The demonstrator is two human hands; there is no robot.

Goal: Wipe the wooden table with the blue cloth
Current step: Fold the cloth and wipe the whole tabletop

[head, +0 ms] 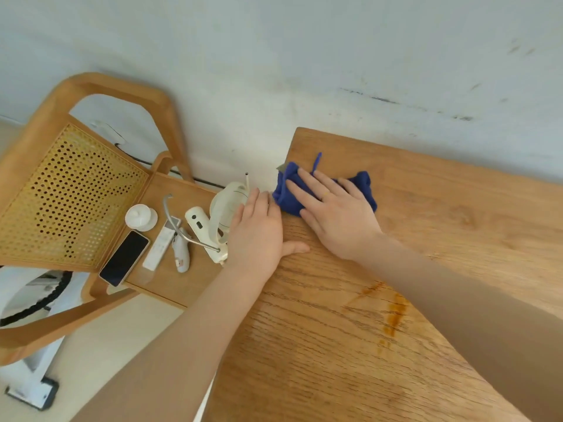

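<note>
hands and arms, as seen from above

left hand point(257, 226): palm down, fingers straight and together, thumb splayed to the right. right hand point(335, 216): palm down, fingers extended and slightly spread, pressing flat. both forearms bare, reaching forward, converging toward the hands.

cloth point(289, 196) on table point(426, 239) corner

- My right hand point(338, 213) presses flat on the blue cloth point(323, 190) at the wooden table point(350, 345) corner nearest the wall point(304, 71); little room is left beyond it.
- My left hand point(259, 236) rests at the table's left edge, just beside the cloth, blocking passage that way.
- Right and toward me, I see open tabletop, with an orange stain point(394, 315).
- Past the left edge, a chair point(73, 193) seat is crowded: phone point(124, 257), remote point(161, 243), small white jar point(140, 217).
</note>
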